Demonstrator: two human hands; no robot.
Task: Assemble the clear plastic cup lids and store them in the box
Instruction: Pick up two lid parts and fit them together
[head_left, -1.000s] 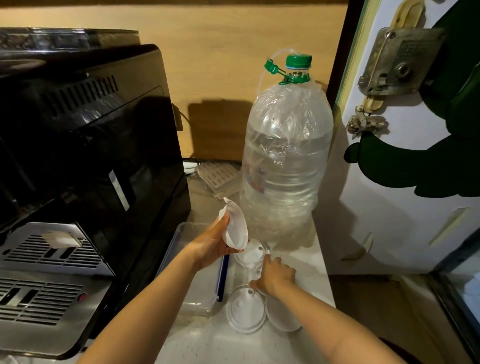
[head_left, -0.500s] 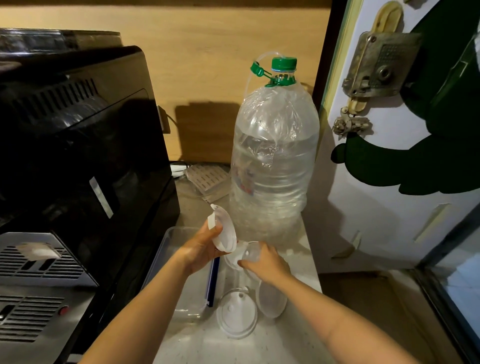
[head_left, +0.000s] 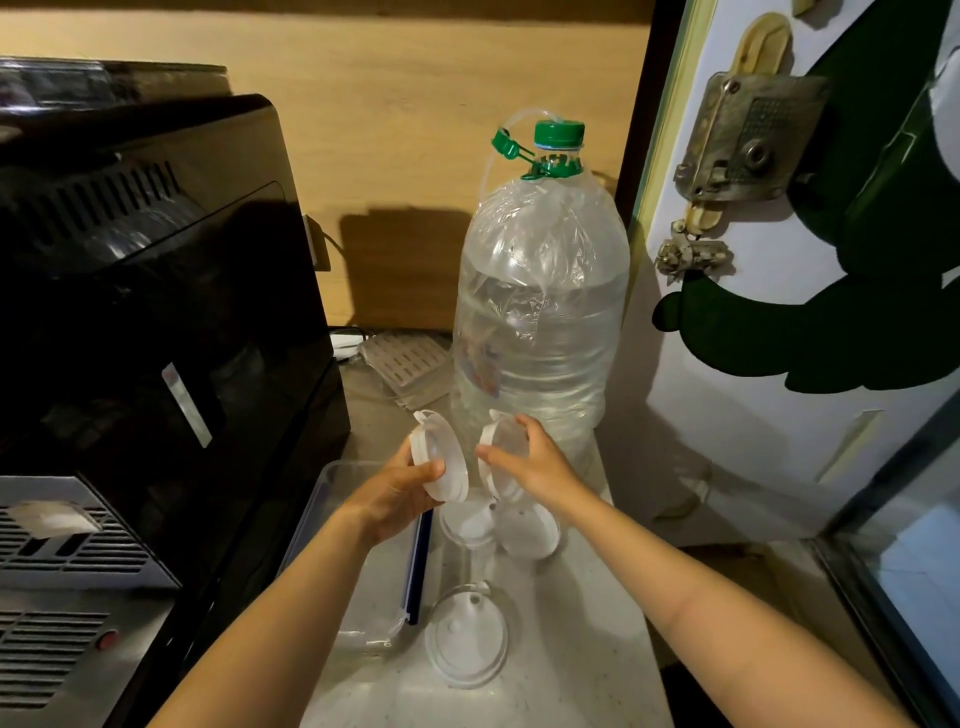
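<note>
Clear rectangular plastic box (head_left: 332, 525) sitting on the pale speckled desk (head_left: 571, 649), far left. Left hand (head_left: 397, 493) fingers gripping a round clear plastic cup lid (head_left: 439, 457) (tilted on edge). Right hand (head_left: 537, 465) clutching a second clear lid (head_left: 501, 452), facing it, apart. More loose lids (head_left: 465, 642) lying below.

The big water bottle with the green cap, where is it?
The water bottle stands at the back of the counter, between the black machine and the white door, just behind both hands.
</note>
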